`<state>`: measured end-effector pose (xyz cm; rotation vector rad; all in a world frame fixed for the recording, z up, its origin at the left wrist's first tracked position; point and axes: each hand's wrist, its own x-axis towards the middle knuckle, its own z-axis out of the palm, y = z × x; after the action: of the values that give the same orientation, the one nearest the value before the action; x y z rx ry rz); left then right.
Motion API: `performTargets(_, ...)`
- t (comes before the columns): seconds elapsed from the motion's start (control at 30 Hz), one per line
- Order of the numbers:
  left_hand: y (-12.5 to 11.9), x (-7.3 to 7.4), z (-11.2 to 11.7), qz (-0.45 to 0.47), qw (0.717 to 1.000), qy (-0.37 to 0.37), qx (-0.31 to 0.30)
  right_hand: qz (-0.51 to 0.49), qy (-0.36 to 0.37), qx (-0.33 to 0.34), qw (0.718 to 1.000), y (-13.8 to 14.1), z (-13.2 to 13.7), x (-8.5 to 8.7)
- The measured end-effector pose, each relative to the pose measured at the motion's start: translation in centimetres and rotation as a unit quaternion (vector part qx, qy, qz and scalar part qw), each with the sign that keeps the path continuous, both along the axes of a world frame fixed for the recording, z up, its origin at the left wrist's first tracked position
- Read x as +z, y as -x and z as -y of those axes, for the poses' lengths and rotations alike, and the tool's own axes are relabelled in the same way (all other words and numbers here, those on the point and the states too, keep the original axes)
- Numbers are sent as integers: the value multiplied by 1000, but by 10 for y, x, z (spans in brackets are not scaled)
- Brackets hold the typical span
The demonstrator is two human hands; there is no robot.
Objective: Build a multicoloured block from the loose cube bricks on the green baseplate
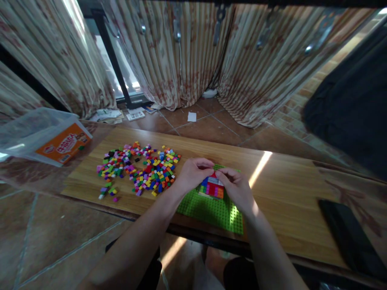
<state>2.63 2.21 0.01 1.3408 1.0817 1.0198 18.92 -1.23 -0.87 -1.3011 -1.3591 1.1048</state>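
The wooden table (287, 181) carries everything; the green baseplate (211, 209) lies at its near edge; a clear plastic box (45, 139) sits well to the left of the baseplate; a wide scatter of loose bricks (142, 169) lies just left of the baseplate, unused; the left hand (193, 175) and right hand (237, 187) meet above the baseplate, fingers curled, both pinching the top of the small multicoloured build (213, 188) standing on the baseplate; only a few rows look stacked, and most of the baseplate is bare.
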Motion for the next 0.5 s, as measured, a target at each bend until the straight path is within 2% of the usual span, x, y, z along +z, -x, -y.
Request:
performTargets(0.3, -2, 3, 1, -35, 999, -12, 12, -64, 24, -55, 996, 10, 0, 2)
performTargets(0.5, -3, 2, 1, -59, 998, -16, 14, -81, 46, -67, 993, 12, -3, 2)
